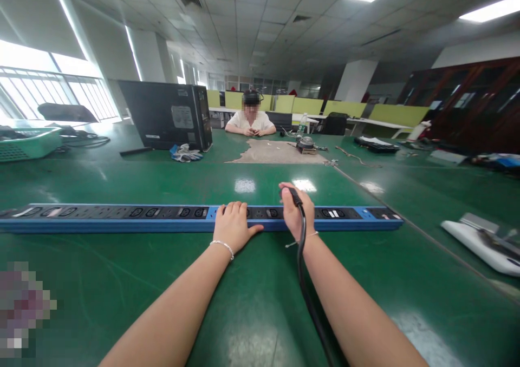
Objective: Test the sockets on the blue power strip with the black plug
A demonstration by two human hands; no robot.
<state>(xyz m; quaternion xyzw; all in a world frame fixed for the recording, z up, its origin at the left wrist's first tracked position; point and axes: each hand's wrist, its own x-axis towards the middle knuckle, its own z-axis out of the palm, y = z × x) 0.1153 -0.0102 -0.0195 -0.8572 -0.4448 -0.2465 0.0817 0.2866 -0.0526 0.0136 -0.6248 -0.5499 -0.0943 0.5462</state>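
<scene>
A long blue power strip (162, 225) with a row of black sockets lies across the green table. My left hand (235, 226) rests over its middle, fingers on the top face and thumb stretched along the front side. Just right of it, my right hand (298, 210) is closed around the black plug (293, 195) of a cable, above the strip. The black cable (303, 269) hangs from the plug and runs down between my forearms toward the bottom edge. The plug's front end is partly hidden by my fingers.
The green table (122, 280) also holds a black computer case (162, 112), gloves (186, 153), a green basket (30, 145) and a white device (479, 245). Across it sits a person (251, 119), beyond a bare worn patch (272, 151) and a bottle (302, 124).
</scene>
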